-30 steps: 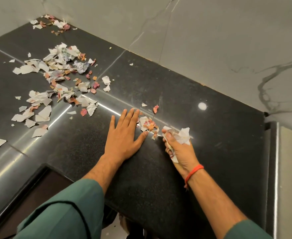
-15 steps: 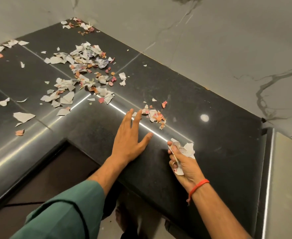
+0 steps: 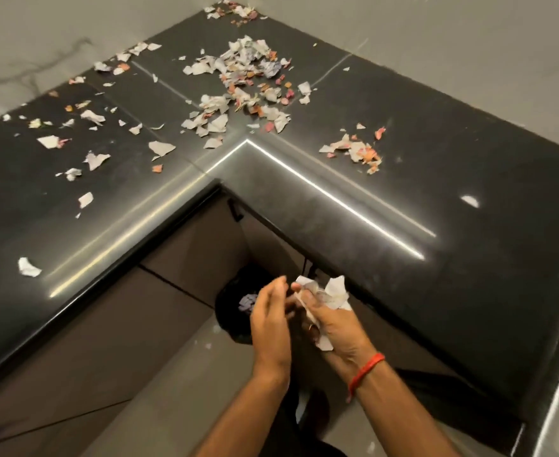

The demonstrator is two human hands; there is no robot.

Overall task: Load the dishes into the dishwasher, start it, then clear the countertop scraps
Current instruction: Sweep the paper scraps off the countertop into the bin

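My right hand (image 3: 337,328) grips a crumpled wad of white paper scraps (image 3: 332,291) just off the counter's front edge. Beside it, my left hand (image 3: 270,316) hovers with relaxed fingers, touching nothing that I can see. Both hands are above a black bin (image 3: 235,308) on the floor, which holds some pale scraps. Torn paper scraps, white, pink and orange, lie in a big heap (image 3: 242,84) near the corner of the black L-shaped countertop (image 3: 453,225). A small pile (image 3: 357,151) sits on the right wing.
More scraps are strewn over the left wing (image 3: 90,153) and in the far corner (image 3: 232,11). Brown cabinet fronts (image 3: 106,324) stand under the counter. Grey marble walls back it. A grey tiled floor (image 3: 159,390) lies below, with a few white bits.
Both hands left the countertop and dropped below its edge, over the bin. My left hand no longer presses on the counter; the small pile stays behind on it. My view shifted right.
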